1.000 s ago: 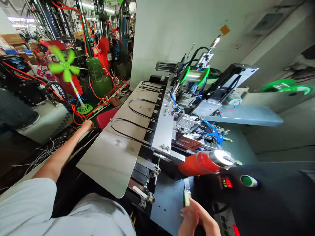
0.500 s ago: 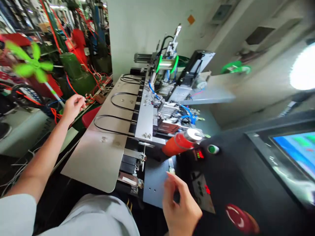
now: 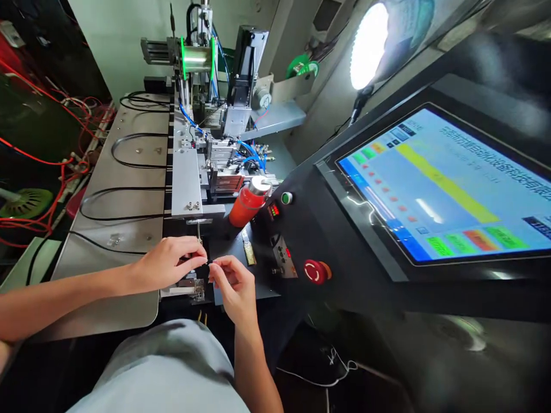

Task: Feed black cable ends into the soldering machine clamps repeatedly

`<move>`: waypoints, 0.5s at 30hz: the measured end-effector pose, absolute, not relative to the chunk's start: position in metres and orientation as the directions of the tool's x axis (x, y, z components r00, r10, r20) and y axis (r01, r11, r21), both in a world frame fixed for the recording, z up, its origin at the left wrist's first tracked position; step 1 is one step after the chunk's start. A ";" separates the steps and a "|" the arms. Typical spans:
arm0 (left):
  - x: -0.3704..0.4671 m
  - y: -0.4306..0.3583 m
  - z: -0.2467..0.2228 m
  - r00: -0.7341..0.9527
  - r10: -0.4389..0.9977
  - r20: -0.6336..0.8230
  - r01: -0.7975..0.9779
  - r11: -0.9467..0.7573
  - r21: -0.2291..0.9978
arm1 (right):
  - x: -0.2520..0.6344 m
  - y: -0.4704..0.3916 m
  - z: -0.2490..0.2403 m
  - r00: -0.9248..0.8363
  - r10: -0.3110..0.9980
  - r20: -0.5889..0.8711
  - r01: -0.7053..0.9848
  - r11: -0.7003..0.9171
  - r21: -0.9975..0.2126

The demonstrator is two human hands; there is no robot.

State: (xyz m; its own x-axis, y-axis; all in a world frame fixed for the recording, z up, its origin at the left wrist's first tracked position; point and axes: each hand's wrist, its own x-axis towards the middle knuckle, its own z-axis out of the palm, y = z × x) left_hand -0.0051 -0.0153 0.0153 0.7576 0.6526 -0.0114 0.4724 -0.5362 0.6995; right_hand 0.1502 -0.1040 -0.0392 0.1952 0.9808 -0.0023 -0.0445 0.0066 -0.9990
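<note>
Over the front of the machine, my two hands meet at their fingertips. My left hand (image 3: 166,264) is closed in a pinch on a black cable (image 3: 105,245), whose length trails leftward across the metal plate (image 3: 99,310). A small dark end of it shows between the two hands. My right hand (image 3: 236,289) also pinches at that end, with thumb and forefinger together. Just beneath them sits a small metal clamp fixture (image 3: 197,291), partly covered by my left hand. A yellowish metal strip (image 3: 248,252) lies to the right of my fingers.
Several looped black cables (image 3: 124,218) lie on the plate, their ends in the machine's rail. A red bottle (image 3: 247,203) stands behind my hands. To the right are a red emergency stop button (image 3: 316,272), a green button (image 3: 286,198) and a touchscreen (image 3: 443,189). A bright lamp (image 3: 369,46) shines above.
My left hand has come from the far left to the fixture and now holds a black cable. My right hand has moved up and left to meet it. The view has swung right.
</note>
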 end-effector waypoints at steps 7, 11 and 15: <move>-0.013 -0.020 0.025 0.871 0.472 -0.139 0.414 -0.553 0.723 | 0.156 -0.095 -0.041 -0.136 0.980 -0.147 -0.271 -0.179 -0.946; -0.010 -0.022 0.025 0.771 0.626 -0.116 0.452 -0.409 0.793 | 0.142 -0.092 -0.031 0.123 0.990 -0.065 -0.227 -0.035 -0.973; -0.005 -0.027 0.019 0.659 0.743 -0.119 0.363 -0.175 0.915 | 0.115 -0.094 -0.027 0.471 0.876 0.106 -0.060 0.151 -0.987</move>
